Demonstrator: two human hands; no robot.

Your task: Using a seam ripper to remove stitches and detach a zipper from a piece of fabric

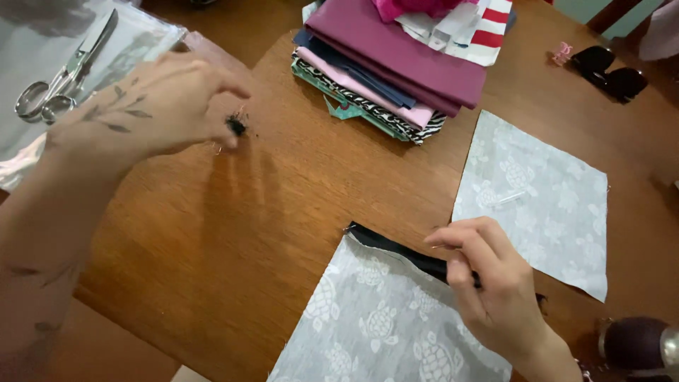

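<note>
My left hand (152,106) hovers over the wooden table (233,219) at the upper left, fingertips pinched on a small dark object (236,126), possibly a pin or clip. My right hand (488,283) rests at the lower right on a pale grey square of turtle-print fabric (375,325), fingers pressing the black strip (396,251) along its top edge. A thin pin seems held between its fingertips. A second grey turtle-print square (544,198) lies flat to the right.
A stack of folded fabrics (396,64) in purple, pink, navy and zebra print sits at the top centre. Silver scissors (60,78) lie on a shiny sheet at the top left. Dark sunglasses (608,74) are at the top right, and a dark red spool (636,343) at the lower right.
</note>
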